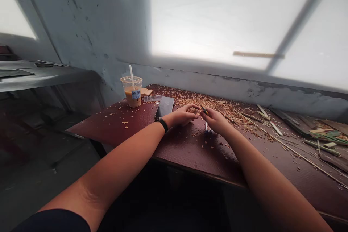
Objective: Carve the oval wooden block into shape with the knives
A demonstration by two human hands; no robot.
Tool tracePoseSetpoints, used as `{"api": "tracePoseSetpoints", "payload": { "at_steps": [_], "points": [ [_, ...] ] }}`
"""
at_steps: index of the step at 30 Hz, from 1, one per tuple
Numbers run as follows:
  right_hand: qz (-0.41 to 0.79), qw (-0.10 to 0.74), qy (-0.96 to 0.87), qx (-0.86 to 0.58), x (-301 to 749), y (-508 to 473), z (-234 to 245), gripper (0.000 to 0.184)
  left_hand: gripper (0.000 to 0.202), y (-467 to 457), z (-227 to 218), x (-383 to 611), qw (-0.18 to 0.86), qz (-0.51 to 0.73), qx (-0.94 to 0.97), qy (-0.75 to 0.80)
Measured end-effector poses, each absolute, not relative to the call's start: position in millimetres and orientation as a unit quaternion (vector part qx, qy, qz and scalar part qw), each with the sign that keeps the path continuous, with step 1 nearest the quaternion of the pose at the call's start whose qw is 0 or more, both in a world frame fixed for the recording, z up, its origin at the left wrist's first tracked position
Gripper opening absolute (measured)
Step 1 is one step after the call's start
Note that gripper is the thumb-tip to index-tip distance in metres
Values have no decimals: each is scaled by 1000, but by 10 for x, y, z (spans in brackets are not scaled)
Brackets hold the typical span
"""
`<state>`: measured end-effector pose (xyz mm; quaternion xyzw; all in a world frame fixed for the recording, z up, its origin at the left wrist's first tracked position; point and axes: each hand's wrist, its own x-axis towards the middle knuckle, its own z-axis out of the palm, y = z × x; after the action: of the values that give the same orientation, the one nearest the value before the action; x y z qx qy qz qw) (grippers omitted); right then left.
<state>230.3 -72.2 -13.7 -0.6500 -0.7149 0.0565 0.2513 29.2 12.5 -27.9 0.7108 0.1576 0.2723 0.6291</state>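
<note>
My left hand (185, 115), with a black band at its wrist, is closed around a small light-brown piece of wood (193, 110), mostly covered by the fingers. Pinched in my right hand (216, 120) is a slim black-and-yellow carving tool (204, 110), its thin dark tip pointing up and toward the wood. I cannot tell whether tip and wood touch. Both hands are low over the dark red table (187, 152). Just below my right hand lie thin white sticks with blue ends (207, 129), partly hidden. A phone (165, 107) lies just beyond my left wrist.
A lidded plastic cup of brown drink with a straw (132, 92) stands at the table's left, beside a clear plastic case (153, 98). Wood shavings (201, 98) litter the back. Strips and sticks (277, 127) cover the right. A wall ledge (217, 81) runs behind.
</note>
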Motion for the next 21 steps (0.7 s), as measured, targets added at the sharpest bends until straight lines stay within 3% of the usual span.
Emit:
{"api": "tracePoseSetpoints", "payload": {
  "at_steps": [4,9,16,21],
  "points": [
    [51,247,-715,-653,2287,-740,-131,35,33,147,-279,281,631,278,707,156],
    [47,237,-719,-652,2239,-754,-145,35,53,149,-293,253,630,288,706,150],
    [27,211,-739,-639,2050,-761,-194,36,58,115,-268,219,600,302,724,157],
    [-14,185,-737,-650,1908,-793,-188,35,38,141,-273,237,558,302,753,172]
  ]
}}
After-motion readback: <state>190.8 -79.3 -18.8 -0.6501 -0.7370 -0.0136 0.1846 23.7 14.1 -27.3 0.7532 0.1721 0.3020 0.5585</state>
